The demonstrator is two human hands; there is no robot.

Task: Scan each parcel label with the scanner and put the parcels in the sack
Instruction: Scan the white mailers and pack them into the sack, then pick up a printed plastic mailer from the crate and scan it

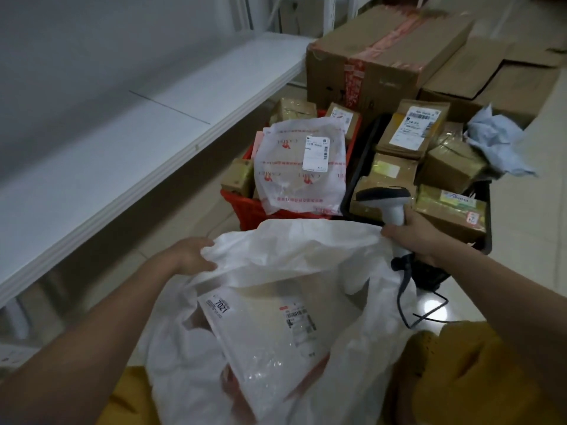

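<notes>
A white woven sack [294,250] stands open in front of me. My left hand [191,254] grips its left rim. My right hand [414,236] holds the grey-and-black scanner [388,199] by its handle and also pinches the sack's right rim. Inside the sack lies a flat white plastic parcel [267,338] with a barcode label facing up. Beyond the sack, a white printed mailer bag [302,167] with a label lies on top of a red crate [245,207]. Several brown cardboard parcels [408,133] fill a black crate [352,179] to the right.
A white shelf [122,148] runs along the left. Large cardboard boxes [383,53] stand behind the crates. Crumpled pale blue plastic [497,142] lies at the right of the black crate. The scanner cable [408,302] hangs beside the sack. My yellow-clad knees [460,372] are at the bottom.
</notes>
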